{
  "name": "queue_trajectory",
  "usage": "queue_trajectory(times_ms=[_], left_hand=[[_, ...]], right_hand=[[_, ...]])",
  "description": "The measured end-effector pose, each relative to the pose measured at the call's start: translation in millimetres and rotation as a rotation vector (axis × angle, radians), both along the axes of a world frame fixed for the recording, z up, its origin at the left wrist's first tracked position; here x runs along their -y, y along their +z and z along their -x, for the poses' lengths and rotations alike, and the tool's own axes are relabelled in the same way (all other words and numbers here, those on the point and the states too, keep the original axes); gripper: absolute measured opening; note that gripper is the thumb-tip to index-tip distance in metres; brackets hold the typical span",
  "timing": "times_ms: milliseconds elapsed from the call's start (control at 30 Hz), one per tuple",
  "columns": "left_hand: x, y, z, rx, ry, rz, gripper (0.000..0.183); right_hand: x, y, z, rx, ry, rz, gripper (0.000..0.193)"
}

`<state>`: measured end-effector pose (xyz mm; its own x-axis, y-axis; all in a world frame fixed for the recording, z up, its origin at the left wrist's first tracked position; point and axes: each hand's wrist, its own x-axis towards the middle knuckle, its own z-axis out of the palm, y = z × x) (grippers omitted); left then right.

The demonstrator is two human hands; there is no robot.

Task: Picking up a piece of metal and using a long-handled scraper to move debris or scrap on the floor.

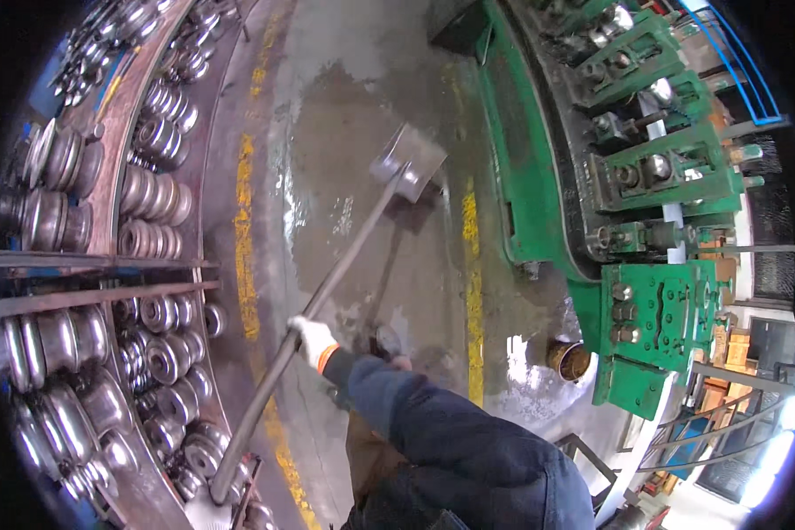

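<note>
A shovel (344,256) with a long, dark round handle slants across the view. Its broad, flat metal blade (415,157) points away over the wet floor, and a shadow falls below it. My right hand (314,341), in a white glove with an orange cuff, is wrapped round the middle of the handle. At the lower left edge, my white-gloved left hand (205,514) is at the handle's near end, closed round it as far as shows; its fingers are mostly hidden.
Shelves (106,265) full of shiny metal rollers (163,199) line the left side. A green roll-forming machine (539,177) stands along the right, with a rusty round bucket (570,360) by its near end. Yellow lines (244,238) mark the wet concrete floor (344,132).
</note>
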<state>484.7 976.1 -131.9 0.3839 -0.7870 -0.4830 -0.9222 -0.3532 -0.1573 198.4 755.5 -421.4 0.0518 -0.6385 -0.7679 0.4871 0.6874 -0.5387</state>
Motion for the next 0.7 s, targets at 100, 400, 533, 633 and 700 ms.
queue_trajectory(times_ms=[100, 400, 533, 633, 700], left_hand=[[-98.8, 50.1, -49.7, 0.127, -0.033, -0.121, 0.03], [-80.8, 124.9, 39.0, 0.16, 0.127, -0.748, 0.048], [-31.8, -2.1, 125.1, 0.042, 0.029, -0.284, 0.033], [33.2, -92.0, 190.6, -0.091, -0.046, -0.267, 0.028], [66.4, -141.2, 211.0, -0.086, -0.101, -0.109, 0.027]], right_hand=[[-94.5, 6.3, -62.0, 0.119, 0.214, -0.277, 0.023], [-181.0, -18.3, -44.8, 0.508, 0.113, -0.394, 0.023], [-70.6, -86.0, 97.4, -0.599, 0.72, 0.581, 0.025], [28.7, -134.2, 186.5, -0.725, 0.66, 0.704, 0.021], [86.7, -142.3, 226.6, 0.038, 0.016, -0.023, 0.016]])
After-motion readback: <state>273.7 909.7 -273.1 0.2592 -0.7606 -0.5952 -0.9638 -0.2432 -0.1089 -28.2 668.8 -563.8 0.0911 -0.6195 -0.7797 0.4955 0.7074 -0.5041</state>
